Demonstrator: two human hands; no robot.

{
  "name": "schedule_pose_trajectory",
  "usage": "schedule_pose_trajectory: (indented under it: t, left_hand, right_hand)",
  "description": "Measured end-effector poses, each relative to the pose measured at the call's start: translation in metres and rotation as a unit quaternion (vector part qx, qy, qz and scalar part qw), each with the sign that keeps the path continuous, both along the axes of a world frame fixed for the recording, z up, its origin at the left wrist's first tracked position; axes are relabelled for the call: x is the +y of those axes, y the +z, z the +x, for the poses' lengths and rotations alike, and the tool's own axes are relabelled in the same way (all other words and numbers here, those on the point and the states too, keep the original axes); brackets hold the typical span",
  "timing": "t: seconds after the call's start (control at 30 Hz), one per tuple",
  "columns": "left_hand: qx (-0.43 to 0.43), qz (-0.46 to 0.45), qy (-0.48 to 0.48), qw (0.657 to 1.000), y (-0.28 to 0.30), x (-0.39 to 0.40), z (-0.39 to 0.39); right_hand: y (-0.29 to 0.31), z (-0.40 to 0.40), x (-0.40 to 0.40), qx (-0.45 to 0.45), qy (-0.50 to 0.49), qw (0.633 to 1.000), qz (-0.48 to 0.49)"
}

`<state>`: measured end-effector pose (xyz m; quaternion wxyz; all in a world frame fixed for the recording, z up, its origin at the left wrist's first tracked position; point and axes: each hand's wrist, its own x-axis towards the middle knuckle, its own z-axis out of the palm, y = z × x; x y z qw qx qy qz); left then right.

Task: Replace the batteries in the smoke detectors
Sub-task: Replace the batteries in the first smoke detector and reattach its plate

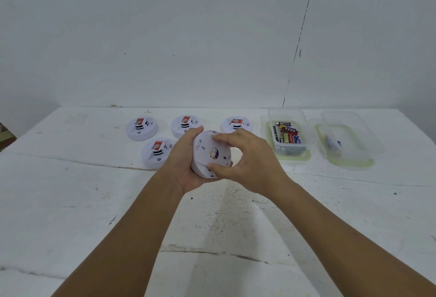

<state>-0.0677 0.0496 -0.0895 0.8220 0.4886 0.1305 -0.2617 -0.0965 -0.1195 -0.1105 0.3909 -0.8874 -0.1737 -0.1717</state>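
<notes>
Held above the middle of the white worktop: 1 white smoke detector, tipped on edge, flat back plate turned toward the camera, round yellow and dark label near the plate's middle. Cradled from the left and underneath by the left hand, thumb hooked over the upper rim, palm under the body, fingers curled round the far side. Gripped on the right side by the right hand, index finger laid across the top of the back plate, thumb pressed at the lower rim, remaining fingers bent behind. Both hands clasped on that same detector, neither one loose.

Behind the hands, resting face up on the worktop: 4 more smoke detectors, each with a red tag on its raised centre. Back row, left detector, middle detector partly hidden by the left thumb, right detector partly hidden by the right hand's fingers. Nearer the camera and just left of the left hand, front detector.

To the right, well apart from the hands, 2 clear plastic containers with pale green rims. Nearer container filled with a loose pile of batteries in red, black, gold and blue. Farther container, beside it to the right, holding 1 or 2 batteries, exact count unclear through the plastic.

Beyond the worktop's far edge, a plain pale wall with a thin dark crack running down its right part.
</notes>
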Motion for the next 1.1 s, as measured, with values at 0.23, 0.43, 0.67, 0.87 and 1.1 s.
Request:
schedule_pose_trajectory:
  t: [0.23, 0.43, 0.67, 0.87, 1.1]
  left_hand:
    - [0.019, 0.013, 0.006, 1.000, -0.003, -0.002, 0.001]
    - [0.010, 0.046, 0.031, 0.998, -0.003, -0.005, 0.003]
    - [-0.009, 0.086, 0.039, 0.996, 0.002, -0.008, 0.002]
    - [-0.010, 0.085, 0.037, 0.996, 0.001, -0.008, 0.001]
    - [-0.111, 0.129, 0.065, 0.983, -0.004, -0.014, 0.004]
  right_hand:
    - [-0.003, -0.003, 0.007, -0.001, -0.020, 1.000, 0.011]
    - [-0.005, 0.000, 0.006, 0.023, -0.021, 0.999, 0.045]
    - [-0.007, -0.001, 0.008, 0.040, -0.037, 0.996, 0.077]
    - [-0.008, 0.000, 0.004, 0.069, -0.019, 0.993, 0.095]
    - [-0.004, -0.004, 0.010, 0.292, 0.087, 0.897, 0.321]
